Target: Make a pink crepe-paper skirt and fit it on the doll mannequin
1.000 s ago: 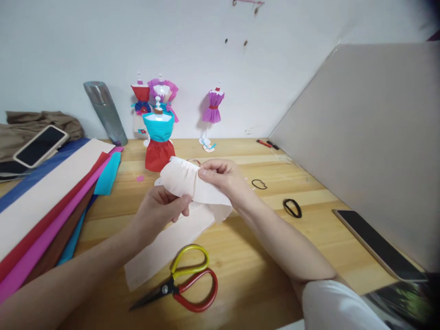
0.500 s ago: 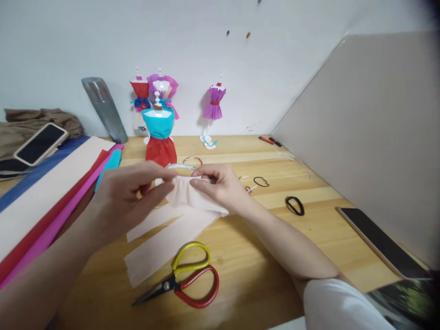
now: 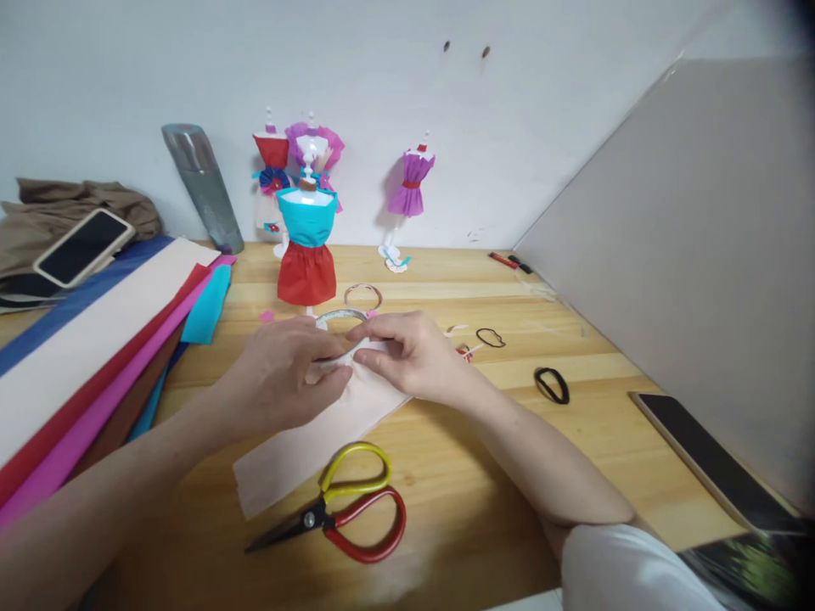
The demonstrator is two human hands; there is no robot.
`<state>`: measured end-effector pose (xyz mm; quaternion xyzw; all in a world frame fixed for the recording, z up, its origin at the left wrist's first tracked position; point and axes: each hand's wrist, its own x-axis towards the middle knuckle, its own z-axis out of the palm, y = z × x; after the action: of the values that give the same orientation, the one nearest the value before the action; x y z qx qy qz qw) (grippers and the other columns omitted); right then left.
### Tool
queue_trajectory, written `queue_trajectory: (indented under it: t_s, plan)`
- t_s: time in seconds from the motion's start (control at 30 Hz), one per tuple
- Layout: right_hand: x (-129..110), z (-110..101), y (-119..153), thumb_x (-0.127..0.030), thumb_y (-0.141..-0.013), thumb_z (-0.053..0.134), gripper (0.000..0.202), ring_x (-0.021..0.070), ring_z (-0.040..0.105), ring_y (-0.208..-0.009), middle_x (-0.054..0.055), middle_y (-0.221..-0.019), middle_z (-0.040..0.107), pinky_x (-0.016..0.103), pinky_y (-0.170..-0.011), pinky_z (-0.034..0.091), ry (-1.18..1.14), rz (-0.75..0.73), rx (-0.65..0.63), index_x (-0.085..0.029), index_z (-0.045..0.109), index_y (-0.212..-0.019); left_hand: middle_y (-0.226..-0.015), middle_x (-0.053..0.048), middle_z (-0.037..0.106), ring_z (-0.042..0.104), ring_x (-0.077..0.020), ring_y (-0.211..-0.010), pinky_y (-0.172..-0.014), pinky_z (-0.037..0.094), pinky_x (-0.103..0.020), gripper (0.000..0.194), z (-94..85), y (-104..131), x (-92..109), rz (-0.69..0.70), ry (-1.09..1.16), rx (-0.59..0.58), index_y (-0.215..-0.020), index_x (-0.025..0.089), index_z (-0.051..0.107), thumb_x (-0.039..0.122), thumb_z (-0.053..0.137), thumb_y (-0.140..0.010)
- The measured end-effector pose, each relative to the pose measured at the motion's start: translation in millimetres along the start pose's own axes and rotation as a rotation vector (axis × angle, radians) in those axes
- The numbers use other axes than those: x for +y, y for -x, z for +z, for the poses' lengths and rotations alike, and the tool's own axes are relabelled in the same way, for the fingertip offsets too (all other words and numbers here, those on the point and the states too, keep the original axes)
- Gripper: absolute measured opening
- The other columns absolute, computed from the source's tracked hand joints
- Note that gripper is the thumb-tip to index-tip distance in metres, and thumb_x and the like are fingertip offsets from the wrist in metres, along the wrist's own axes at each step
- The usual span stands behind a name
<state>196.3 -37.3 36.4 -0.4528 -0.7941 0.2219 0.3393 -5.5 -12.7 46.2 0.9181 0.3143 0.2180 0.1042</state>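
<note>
My left hand (image 3: 289, 373) and my right hand (image 3: 411, 352) meet over the middle of the table, thumbs and fingers pinched close together on a gathered white strip (image 3: 380, 347). Whether the strip is cloth or crinkled paper I cannot tell; my fingers cover much of it. Beneath lies another white strip (image 3: 280, 467), running toward the lower left. Just beyond my fingertips is a pale ring (image 3: 342, 316), like a tape roll. Scissors (image 3: 311, 516) with one yellow and one red handle rest below my hands.
A small dress form (image 3: 306, 246) in turquoise and red stands behind my hands, with several others by the wall, including a purple one (image 3: 409, 188). Coloured sheets (image 3: 115, 339), a tilted bottle (image 3: 204, 191) and a phone (image 3: 86, 246) are left. Another phone (image 3: 713, 458) and a black band (image 3: 551, 385) lie right.
Both hands have come down closer to the table with the gathered strip. My left hand has turned palm-down and shifted right. The view has moved slightly.
</note>
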Motion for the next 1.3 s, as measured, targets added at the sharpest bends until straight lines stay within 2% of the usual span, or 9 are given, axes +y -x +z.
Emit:
queue_trajectory:
  t_s: [0.13,0.37,0.5,0.63,0.77,0.87,1.0,1.3]
  plan:
    - [-1.5,3.6,2.0,-0.019,-0.083,0.062,0.023,0.0137,0.060,-0.067,0.004,-0.080,0.072,0.026,-0.064,0.042,0.043,0.004,0.062,-0.016,0.073,-0.102,-0.057,-0.003,0.061,0.052,-0.0150,-0.059,-0.058,0.036,-0.029,0.022,11.6,2.3,2.5,0.054,-0.089,0.159,-0.062,0.017,0.058,0.016,0.048,-0.082]
    - [-4.9,10.7,5.6,-0.023,-0.084,0.064,0.032,0.0119,0.049,-0.056,-0.002,-0.064,0.059,0.026,-0.059,0.038,0.066,0.061,0.169,-0.017,0.066,-0.116,-0.053,-0.002,0.056,0.049,-0.0153,-0.057,-0.057,0.037,-0.029,0.025,18.3,4.5,4.5,0.082,-0.214,0.268,-0.057,0.019,0.048,0.014,0.050,-0.081]
    - [-4.3,11.5,5.1,-0.026,-0.083,0.066,0.029,0.0112,0.047,-0.055,-0.002,-0.066,0.059,0.026,-0.058,0.036,0.048,0.077,0.227,-0.017,0.064,-0.111,-0.051,0.000,0.050,0.044,-0.0131,-0.055,-0.055,0.033,-0.028,0.027,12.8,1.7,3.9,0.001,-0.076,0.262,-0.053,0.019,0.049,0.017,0.051,-0.080]
    - [-4.2,6.7,2.2,-0.027,-0.078,0.070,0.022,0.0112,0.048,-0.058,-0.001,-0.072,0.059,0.026,-0.059,0.036,0.031,0.102,0.254,-0.018,0.060,-0.095,-0.053,0.001,0.050,0.046,-0.0113,-0.056,-0.053,0.031,-0.026,0.025,4.8,-1.7,1.0,-0.154,0.129,0.190,-0.054,0.017,0.055,0.020,0.053,-0.078]
    - [-5.2,-2.0,0.3,-0.024,-0.076,0.068,0.013,0.0109,0.047,-0.060,-0.001,-0.070,0.058,0.025,-0.059,0.033,0.016,0.146,0.197,-0.018,0.056,-0.076,-0.056,0.001,0.054,0.049,-0.0109,-0.057,-0.053,0.033,-0.024,0.024,-0.4,-3.8,-3.1,-0.206,0.261,0.140,-0.056,0.016,0.061,0.023,0.053,-0.078]
    - [-2.8,-5.1,-0.4,-0.024,-0.076,0.067,0.013,0.0107,0.046,-0.061,-0.002,-0.066,0.055,0.024,-0.058,0.033,-0.064,0.161,0.147,-0.018,0.056,-0.074,-0.057,0.001,0.055,0.048,-0.0099,-0.055,-0.051,0.033,-0.023,0.024,-0.7,-5.3,-6.0,-0.226,0.334,0.121,-0.057,0.016,0.062,0.025,0.054,-0.077]
    - [2.4,-2.7,-1.5,-0.032,-0.077,0.067,0.018,0.0103,0.044,-0.059,-0.003,-0.064,0.052,0.023,-0.054,0.031,-0.153,0.180,0.098,-0.017,0.058,-0.074,-0.051,0.002,0.049,0.042,-0.0083,-0.050,-0.048,0.029,-0.022,0.024,2.1,-7.3,-8.7,-0.225,0.348,0.100,-0.053,0.016,0.057,0.024,0.053,-0.075]
    - [-6.1,6.4,1.4,-0.027,-0.079,0.061,0.013,0.0109,0.048,-0.058,0.000,-0.064,0.059,0.024,-0.055,0.034,-0.151,0.180,0.105,-0.017,0.063,-0.071,-0.052,0.000,0.050,0.047,-0.0111,-0.054,-0.052,0.030,-0.025,0.028,6.9,-6.3,-8.9,-0.196,0.194,0.136,-0.050,0.016,0.054,0.027,0.052,-0.075]
